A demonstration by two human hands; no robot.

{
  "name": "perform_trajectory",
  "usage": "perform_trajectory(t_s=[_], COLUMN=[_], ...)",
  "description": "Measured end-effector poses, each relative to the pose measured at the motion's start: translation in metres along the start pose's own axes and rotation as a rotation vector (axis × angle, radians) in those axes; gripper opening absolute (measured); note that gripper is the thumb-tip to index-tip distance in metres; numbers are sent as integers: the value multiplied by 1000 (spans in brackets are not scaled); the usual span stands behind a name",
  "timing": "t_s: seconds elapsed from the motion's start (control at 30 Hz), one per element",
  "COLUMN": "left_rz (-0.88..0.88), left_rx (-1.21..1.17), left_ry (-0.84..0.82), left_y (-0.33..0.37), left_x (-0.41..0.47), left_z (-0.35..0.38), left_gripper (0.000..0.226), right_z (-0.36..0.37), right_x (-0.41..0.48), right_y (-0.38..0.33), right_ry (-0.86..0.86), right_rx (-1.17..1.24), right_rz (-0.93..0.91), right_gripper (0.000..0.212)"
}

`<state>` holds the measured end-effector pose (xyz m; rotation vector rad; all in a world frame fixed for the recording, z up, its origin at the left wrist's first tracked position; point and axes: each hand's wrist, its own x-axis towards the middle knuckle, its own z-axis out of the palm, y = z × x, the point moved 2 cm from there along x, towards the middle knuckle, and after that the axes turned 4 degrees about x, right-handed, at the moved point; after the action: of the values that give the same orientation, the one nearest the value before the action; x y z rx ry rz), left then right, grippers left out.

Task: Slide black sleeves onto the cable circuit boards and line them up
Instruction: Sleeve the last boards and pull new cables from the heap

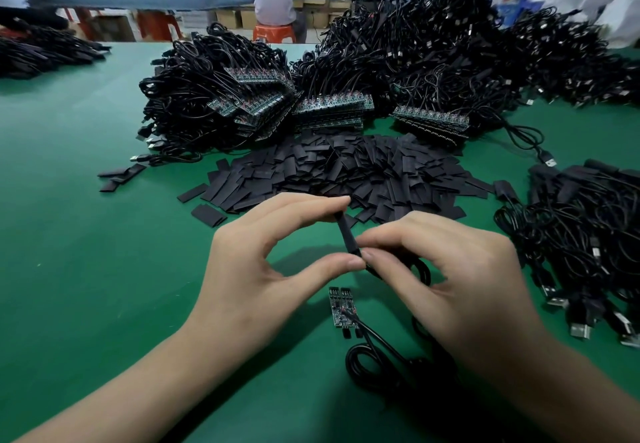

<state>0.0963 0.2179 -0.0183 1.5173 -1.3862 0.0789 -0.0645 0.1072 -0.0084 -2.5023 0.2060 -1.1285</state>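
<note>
A black sleeve [347, 234] stands tilted between my two hands, above the green table. My left hand [273, 262] pinches its top end with the forefinger and its lower end with the thumb. My right hand [446, 269] grips the lower end, where a black cable comes out; the board inside is hidden. Two bare circuit boards [341, 307] lie side by side on the mat just below my hands, with their cables [374, 356] coiled toward me. A large heap of loose black sleeves [346, 172] lies right behind my hands.
Stacks of bare boards on bundled cables [329, 106] sit behind the sleeve heap. A pile of sleeved cables with USB plugs [585, 245] lies at the right. More cable heaps fill the back right and far left. A person sits on an orange stool at another table beyond.
</note>
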Motion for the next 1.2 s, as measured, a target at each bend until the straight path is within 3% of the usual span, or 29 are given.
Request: perform_trajectory(t_s=[0.3,0.7,0.87,1.0,1.2], left_rz=[41,16,-1,-6,-103], left_rx=[49,108,98,55,-107], left_ry=[-43,22,43,50,43], left_y=[2,10,5,3,-5], left_x=[2,-1,1,0,-1], left_z=[-3,4,2,3,3], left_gripper=[49,40,36,34,49], right_z=[0,9,14,17,14], right_x=[3,-1,-3,-4,-5], right_y=[-2,-5,-4,-4,1], right_ry=[-59,16,-56,-112,-87], right_rx=[131,140,321,281,175], right_rz=[64,157,284,272,248], right_gripper=[9,10,4,6,7])
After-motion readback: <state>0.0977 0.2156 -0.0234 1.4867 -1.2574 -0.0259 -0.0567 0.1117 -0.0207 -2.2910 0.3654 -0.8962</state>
